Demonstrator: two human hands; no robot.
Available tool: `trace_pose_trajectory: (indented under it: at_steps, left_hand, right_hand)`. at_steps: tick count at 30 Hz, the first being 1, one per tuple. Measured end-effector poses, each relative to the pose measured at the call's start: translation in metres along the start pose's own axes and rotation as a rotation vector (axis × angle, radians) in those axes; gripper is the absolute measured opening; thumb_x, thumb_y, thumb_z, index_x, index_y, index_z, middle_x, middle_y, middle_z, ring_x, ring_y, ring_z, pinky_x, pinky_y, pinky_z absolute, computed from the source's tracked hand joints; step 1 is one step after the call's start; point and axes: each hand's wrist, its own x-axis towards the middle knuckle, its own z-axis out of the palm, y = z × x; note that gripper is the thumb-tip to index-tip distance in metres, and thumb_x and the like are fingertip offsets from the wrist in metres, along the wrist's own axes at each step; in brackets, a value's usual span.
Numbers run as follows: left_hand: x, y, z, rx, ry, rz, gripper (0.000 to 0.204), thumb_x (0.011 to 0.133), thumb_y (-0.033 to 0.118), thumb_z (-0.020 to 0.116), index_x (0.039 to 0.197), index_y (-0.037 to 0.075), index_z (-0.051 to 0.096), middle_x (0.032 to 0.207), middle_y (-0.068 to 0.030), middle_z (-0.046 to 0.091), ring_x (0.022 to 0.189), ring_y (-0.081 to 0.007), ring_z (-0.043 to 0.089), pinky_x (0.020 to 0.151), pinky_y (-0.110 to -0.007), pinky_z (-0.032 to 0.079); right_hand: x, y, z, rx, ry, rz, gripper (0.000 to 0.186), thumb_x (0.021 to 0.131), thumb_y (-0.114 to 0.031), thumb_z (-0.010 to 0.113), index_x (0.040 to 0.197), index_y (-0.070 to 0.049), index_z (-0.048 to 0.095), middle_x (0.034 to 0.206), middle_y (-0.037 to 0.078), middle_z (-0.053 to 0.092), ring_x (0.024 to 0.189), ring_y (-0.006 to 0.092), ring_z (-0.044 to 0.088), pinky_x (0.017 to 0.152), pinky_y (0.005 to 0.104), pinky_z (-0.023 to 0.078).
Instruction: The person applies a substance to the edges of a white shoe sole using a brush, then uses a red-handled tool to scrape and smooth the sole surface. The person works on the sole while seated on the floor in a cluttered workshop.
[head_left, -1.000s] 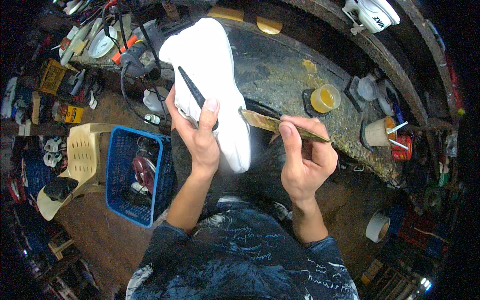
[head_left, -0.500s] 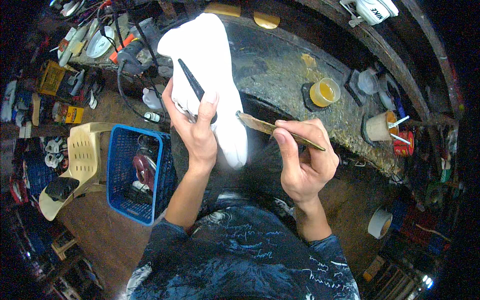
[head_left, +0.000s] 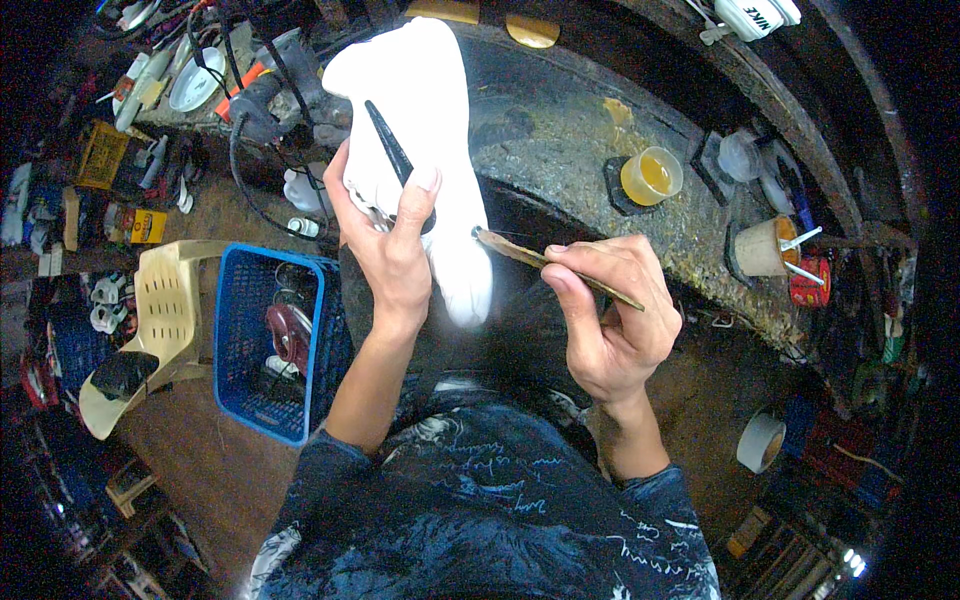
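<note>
A white shoe (head_left: 428, 110) with a black curved stripe on its side is tilted over the front edge of the workbench, overexposed so that its details wash out. My left hand (head_left: 395, 240) grips it from the left, thumb on top near the stripe, fingers partly hidden behind. My right hand (head_left: 625, 320) pinches a thin, flat, brownish-yellow crusted stick or brush (head_left: 520, 254) between thumb and forefinger. The tool's pale tip is at the shoe's right edge, near its lower end. I cannot tell whether it carries bristles.
On the stained workbench (head_left: 560, 130) stands a clear cup of yellow liquid (head_left: 652, 176). Farther right are a tub with white handles (head_left: 765, 248) and a red can (head_left: 808, 282). Cables and a power tool (head_left: 262, 108) lie back left. A blue basket (head_left: 222, 340) and beige chair (head_left: 165, 290) stand left.
The shoe and my left hand have shifted slightly up the picture. My right hand has moved slightly right, with the tool's tip still at the shoe's edge.
</note>
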Motion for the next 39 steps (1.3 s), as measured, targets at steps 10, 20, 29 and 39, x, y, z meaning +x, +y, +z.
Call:
trace_pose_trajectory:
  at_steps: [10,20,29,39]
  left_hand:
    - [0.002,-0.007,0.0,-0.051,0.016,-0.019,0.069,0.098,0.023,0.081,0.149,-0.005,0.045,0.134,-0.0171,0.06,0.122,-0.0218,0.059,0.108,-0.037,0.048]
    - [0.003,-0.007,0.003,-0.099,0.019,-0.078,0.069,0.097,0.023,0.082,0.149,-0.004,0.045,0.135,-0.0165,0.061,0.123,-0.0221,0.059,0.11,-0.038,0.046]
    - [0.003,-0.006,0.006,-0.097,0.025,-0.1,0.071,0.096,0.023,0.082,0.15,-0.004,0.045,0.136,-0.0168,0.061,0.125,-0.0228,0.059,0.112,-0.037,0.045]
    - [0.006,-0.01,0.007,-0.12,0.031,-0.108,0.07,0.096,0.026,0.082,0.148,-0.003,0.046,0.137,-0.0155,0.06,0.125,-0.0229,0.058,0.111,-0.037,0.044]
  right_hand:
    - [-0.006,0.001,-0.003,0.001,-0.003,-0.018,0.03,0.074,0.004,0.09,0.102,-0.002,0.079,0.089,0.011,0.079,0.077,0.0263,0.072,0.071,0.036,0.056]
    - [-0.013,-0.002,-0.008,-0.008,-0.02,-0.008,0.031,0.075,0.002,0.092,0.103,-0.003,0.078,0.089,0.01,0.079,0.075,0.0263,0.071,0.071,0.0364,0.055]
    - [-0.02,-0.005,-0.012,-0.013,-0.039,-0.007,0.032,0.075,0.002,0.092,0.103,-0.004,0.077,0.091,0.01,0.079,0.075,0.0271,0.069,0.071,0.037,0.056]
    - [-0.027,-0.006,-0.015,-0.013,-0.039,0.001,0.033,0.075,0.003,0.091,0.103,-0.004,0.077,0.09,0.009,0.079,0.074,0.0264,0.069,0.071,0.0365,0.055]
